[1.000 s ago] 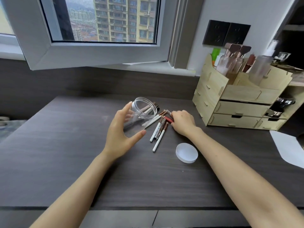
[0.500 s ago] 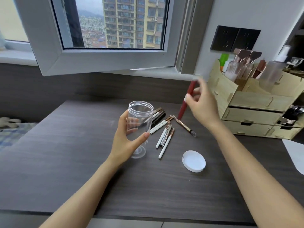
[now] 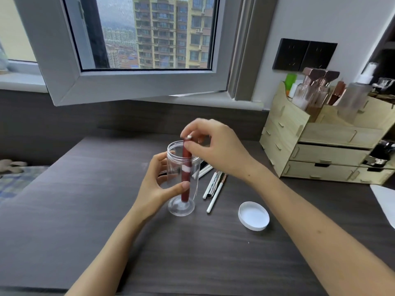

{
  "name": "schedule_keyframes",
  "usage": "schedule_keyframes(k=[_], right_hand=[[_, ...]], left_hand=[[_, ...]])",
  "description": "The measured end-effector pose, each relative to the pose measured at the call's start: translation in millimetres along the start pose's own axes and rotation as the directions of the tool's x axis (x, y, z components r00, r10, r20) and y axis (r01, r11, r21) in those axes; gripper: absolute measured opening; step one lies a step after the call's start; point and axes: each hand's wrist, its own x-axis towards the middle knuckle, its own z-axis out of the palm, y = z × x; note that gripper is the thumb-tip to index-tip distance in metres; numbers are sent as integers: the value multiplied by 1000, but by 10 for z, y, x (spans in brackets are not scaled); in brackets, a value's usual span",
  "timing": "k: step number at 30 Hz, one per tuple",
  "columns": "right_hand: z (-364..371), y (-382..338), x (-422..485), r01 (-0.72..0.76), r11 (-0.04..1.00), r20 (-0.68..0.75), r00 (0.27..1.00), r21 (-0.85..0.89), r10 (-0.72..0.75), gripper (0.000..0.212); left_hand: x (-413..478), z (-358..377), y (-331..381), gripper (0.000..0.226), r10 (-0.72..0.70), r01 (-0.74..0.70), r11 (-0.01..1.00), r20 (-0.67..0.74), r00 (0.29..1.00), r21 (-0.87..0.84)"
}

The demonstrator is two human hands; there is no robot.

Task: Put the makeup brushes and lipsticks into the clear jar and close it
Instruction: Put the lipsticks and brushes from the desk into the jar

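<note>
The clear jar [image 3: 174, 165] stands upright on the dark desk, and my left hand [image 3: 159, 184] wraps around its side. Inside it a red lipstick [image 3: 186, 180] stands upright with its bottom at the jar's floor. My right hand [image 3: 213, 146] pinches the lipstick's top end just above the jar's rim. Several white-handled makeup brushes [image 3: 214, 186] lie on the desk right of the jar, partly hidden behind it and my right hand. The jar's white lid [image 3: 253, 218] lies flat further right.
A wooden drawer organizer [image 3: 324, 150] with bottles stands at the back right of the dark desk [image 3: 85, 210]. An open window sash [image 3: 132, 86] hangs over the desk's back edge. A white sheet [image 3: 384, 201] lies at the right edge.
My left hand tilted the jar upright onto the desk. My right hand picked the red lipstick from the pile, lifted it, and lowered it into the jar.
</note>
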Motion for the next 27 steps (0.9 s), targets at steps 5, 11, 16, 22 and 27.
schedule_keyframes(k=[5,11,16,22,27], right_hand=[[5,-6,20,9,1000,114,993,-26,-6,9],[-157,145,55,-92,960,12,996,264,93,9],[145,986,37,-531,817,-113,847,-224,520,20],[491,1373,24,-621,659,17,722,-425,692,31],[618,1477,107,-749,622,7,637,-231,770,23]], left_hand=[[38,-20,24,61,-12,12,1000,13,1000,-10],[43,-62,29,67,-34,34,999,52,998,7],[50,-59,14,70,-37,37,999,63,997,6],[50,-65,-3,69,-36,36,999,60,998,9],[57,-68,-12,70,-47,47,999,60,997,12]])
